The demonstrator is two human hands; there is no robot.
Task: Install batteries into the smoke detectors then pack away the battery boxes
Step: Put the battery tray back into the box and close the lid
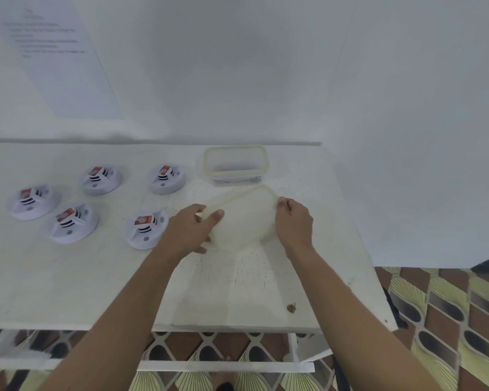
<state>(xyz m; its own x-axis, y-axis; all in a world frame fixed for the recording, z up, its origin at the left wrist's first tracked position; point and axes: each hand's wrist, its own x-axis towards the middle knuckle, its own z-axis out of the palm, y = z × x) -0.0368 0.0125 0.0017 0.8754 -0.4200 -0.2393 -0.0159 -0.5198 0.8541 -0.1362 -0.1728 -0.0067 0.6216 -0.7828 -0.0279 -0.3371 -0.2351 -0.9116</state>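
I see the white worktop (68, 277) with its back edge against the wall. Its right edge runs off over patterned floor (449, 306), and the broad strip along its near edge lies bare.

The lid (243, 218), pale with a cream rim, sits right of centre, tilted up between both hands. Just behind it, near the back edge, the clear container (235, 165) stands open with something dark inside that I cannot make out.

My left hand (194, 230) grips the lid's left edge, thumb on top and fingers curled beneath. My right hand (294, 221) has its fingers pinched on the right rim.

Five smoke detectors (146, 227) lie spread across the left half, apart from each other. The nearest is just beside the left wrist. Each carries a red-and-white block (143, 220) on top.

A brown speck (291, 308) lies near the front right corner.
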